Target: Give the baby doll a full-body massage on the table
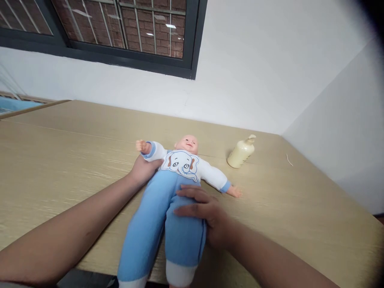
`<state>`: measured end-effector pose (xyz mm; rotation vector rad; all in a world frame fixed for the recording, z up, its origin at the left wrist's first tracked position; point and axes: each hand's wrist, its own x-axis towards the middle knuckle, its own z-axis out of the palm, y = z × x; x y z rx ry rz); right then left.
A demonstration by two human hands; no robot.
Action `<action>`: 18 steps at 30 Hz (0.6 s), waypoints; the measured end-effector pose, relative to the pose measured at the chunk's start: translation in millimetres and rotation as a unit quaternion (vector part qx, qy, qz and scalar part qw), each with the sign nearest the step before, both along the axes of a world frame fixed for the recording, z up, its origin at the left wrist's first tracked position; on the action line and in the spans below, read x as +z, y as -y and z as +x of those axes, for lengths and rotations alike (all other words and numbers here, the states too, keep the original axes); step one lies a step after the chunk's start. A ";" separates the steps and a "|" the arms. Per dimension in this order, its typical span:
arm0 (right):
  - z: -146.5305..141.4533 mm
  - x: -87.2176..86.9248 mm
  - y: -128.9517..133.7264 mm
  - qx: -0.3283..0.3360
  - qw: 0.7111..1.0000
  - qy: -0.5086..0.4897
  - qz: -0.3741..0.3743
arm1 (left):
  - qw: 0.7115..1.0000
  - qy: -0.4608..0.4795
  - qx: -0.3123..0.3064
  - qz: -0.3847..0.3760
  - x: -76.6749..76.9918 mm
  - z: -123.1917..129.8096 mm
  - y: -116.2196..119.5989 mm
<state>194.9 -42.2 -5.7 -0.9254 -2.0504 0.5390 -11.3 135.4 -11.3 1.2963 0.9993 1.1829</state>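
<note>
A baby doll (180, 196) in a white top with an elephant patch and blue trousers lies on its back on the wooden table (90, 152). Its head points to the wall, and its legs reach toward me past the near edge. My left hand (146, 170) is at the doll's side under its raised arm, thumb on the top and the other fingers hidden beneath. Across the doll's thigh rests my right hand (207, 214), fingers spread over the blue cloth and its thumb out of sight.
A cream pump bottle (241, 152) stands on the table, right of the doll's head. Farther right lies a thin white strip (289, 160). A white wall (240, 72) with a dark-framed window (192, 60) rises behind the table. Something light blue (18, 105) shows beyond the left edge.
</note>
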 end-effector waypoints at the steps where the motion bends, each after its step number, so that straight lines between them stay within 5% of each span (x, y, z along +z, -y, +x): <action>1: 1.6 1.8 -1.2 -0.015 0.999 -0.045 -0.008 | 0.999 -0.046 0.001 0.025 1.3 -1.4 1.9; 8: 4.6 1.0 -13.4 -0.127 0.974 -0.184 -0.025 | 0.911 -0.331 -0.053 0.240 12.7 -5.2 11.4; 13: 3.1 -1.7 -25.4 -0.120 0.975 -0.182 -0.044 | 0.840 -0.430 -0.113 0.313 21.5 2.6 13.0; 18: 7.7 1.7 -28.8 -0.086 0.986 -0.144 -0.025 | 0.842 -0.440 -0.103 0.295 20.0 2.6 10.6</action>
